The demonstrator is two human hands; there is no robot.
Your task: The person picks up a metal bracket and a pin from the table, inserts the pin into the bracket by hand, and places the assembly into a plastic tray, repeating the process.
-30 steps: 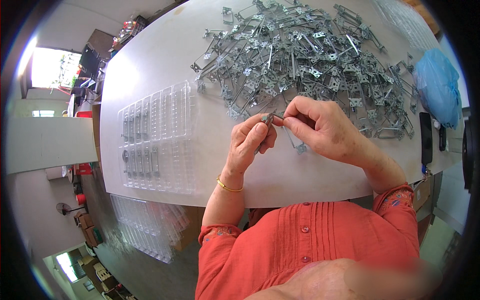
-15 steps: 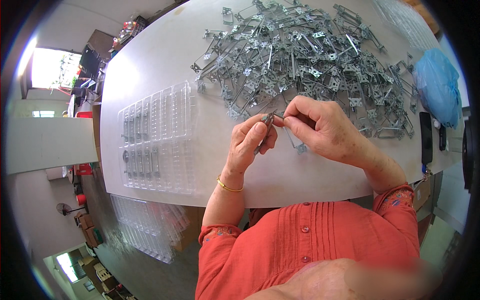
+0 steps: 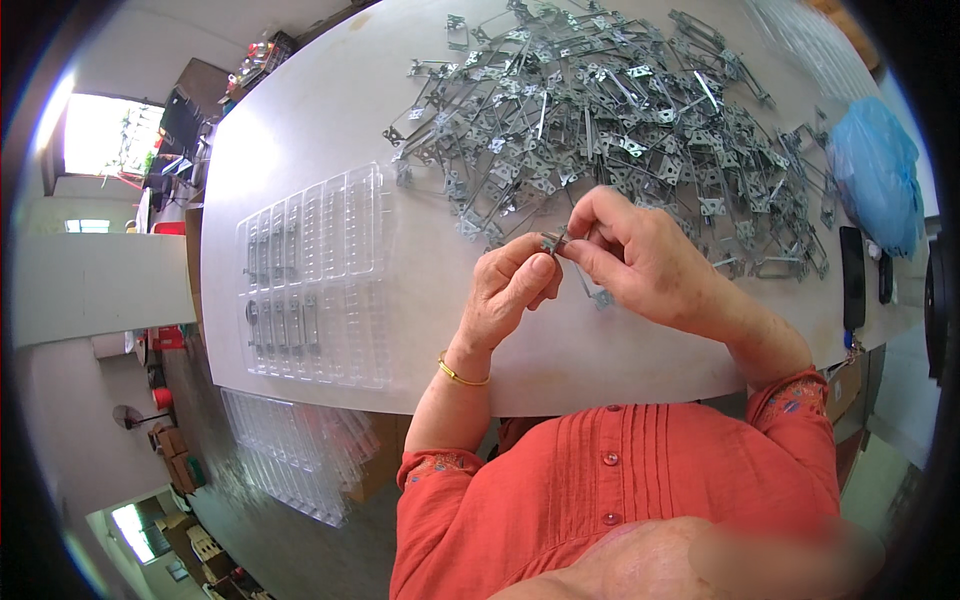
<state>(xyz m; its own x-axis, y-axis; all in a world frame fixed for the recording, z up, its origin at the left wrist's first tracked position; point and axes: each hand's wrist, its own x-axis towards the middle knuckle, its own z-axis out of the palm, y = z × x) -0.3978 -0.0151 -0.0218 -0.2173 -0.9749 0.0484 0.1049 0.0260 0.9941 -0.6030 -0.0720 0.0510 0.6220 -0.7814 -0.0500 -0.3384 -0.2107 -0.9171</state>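
Observation:
My left hand [image 3: 512, 282] is closed, thumb against bent fingers, on a small metal bracket [image 3: 552, 243]. Opposite it, my right hand [image 3: 650, 258] pinches at the same spot with thumb and forefinger; its fingers partly cover the metal there. Below the right fingertips a thin rod with a small plate [image 3: 601, 298] shows; whether it is joined to the held piece I cannot tell. Just beyond both hands spreads a large heap of grey metal brackets and rods [image 3: 600, 120]. To the left lies a clear plastic tray [image 3: 365, 350], with several metal parts in its slots.
A blue plastic bag [image 3: 875, 170] and a black phone [image 3: 852, 275] lie at the table's right. More clear trays [image 3: 810, 45] sit at the far right corner. Stacked clear trays [image 3: 290, 450] stand below the left front edge of the white table [image 3: 300, 130].
My left hand has shifted slightly right and turned, bringing the bracket closer to my right fingers. The dark length that showed below the left thumb is now hidden. The right hand has barely moved.

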